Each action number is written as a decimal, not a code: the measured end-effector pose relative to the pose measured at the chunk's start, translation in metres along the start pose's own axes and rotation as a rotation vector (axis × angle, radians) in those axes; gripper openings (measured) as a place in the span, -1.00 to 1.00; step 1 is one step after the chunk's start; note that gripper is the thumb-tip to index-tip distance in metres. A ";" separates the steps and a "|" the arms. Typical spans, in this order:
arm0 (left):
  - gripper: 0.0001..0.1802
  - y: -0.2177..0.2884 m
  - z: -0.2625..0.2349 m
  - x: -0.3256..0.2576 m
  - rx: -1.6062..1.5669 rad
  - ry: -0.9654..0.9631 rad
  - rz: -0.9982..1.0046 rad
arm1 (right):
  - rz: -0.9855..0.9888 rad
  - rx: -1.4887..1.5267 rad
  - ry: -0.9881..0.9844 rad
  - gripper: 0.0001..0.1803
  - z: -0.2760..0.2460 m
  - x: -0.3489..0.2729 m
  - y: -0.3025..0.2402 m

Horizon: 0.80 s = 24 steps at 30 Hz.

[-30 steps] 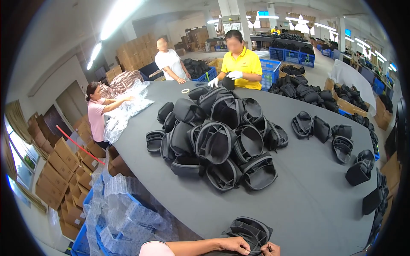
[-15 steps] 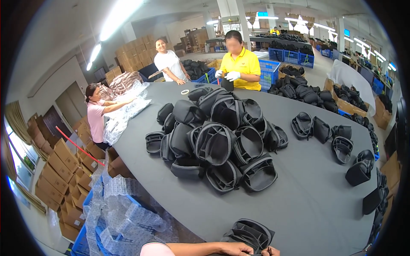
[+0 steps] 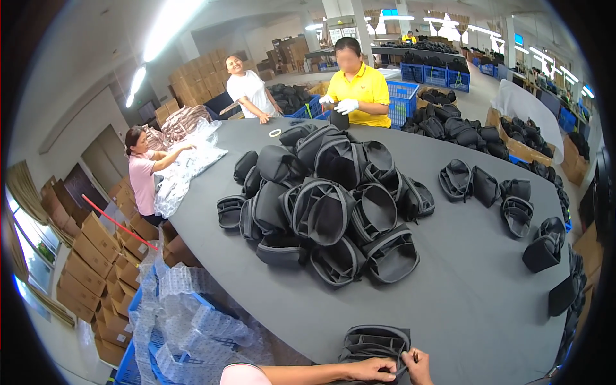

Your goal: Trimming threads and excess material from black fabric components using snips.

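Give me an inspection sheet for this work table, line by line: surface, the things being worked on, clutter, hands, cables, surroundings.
Surface: large dark grey table, much of its near half bare.
Job's things: open black bag at the near edge, by both hands.
Clutter: big pile of black bags mid-table; looser black bags along the right; tape roll at the far end; clear plastic sheets on the far left corner.
Grippers: left hand and right hand both pinch the bag's edge.
Cables: nothing seen.
Surroundings: bubble wrap in a blue crate on the left, stacked cardboard boxes, blue crates behind, three co-workers at the far end.
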<state>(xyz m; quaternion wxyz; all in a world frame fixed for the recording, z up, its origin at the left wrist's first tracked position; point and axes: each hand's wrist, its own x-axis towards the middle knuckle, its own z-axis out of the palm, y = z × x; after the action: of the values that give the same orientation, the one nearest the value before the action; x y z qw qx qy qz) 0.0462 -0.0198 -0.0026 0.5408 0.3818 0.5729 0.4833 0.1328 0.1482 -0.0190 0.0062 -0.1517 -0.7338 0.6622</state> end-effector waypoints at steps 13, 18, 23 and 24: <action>-0.73 -0.005 0.013 0.005 -0.394 0.028 -0.062 | -0.054 -0.068 0.204 -0.59 -0.003 0.007 0.007; -0.81 0.000 -0.007 0.009 -0.450 0.162 -0.061 | -0.009 0.050 0.462 -0.62 0.018 0.033 0.009; -0.87 0.019 -0.020 0.010 -0.624 0.629 0.022 | -0.205 0.389 0.579 -0.83 0.022 0.033 -0.044; -0.85 0.022 -0.019 0.008 -0.617 0.707 0.096 | -0.280 0.299 0.575 -0.85 0.021 0.019 -0.055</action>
<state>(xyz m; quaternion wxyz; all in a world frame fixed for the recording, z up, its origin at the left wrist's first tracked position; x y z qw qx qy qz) 0.0247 -0.0095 0.0161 0.3780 0.0414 0.5331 0.7558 0.0981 0.1282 0.0281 0.3256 -0.2271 -0.6106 0.6852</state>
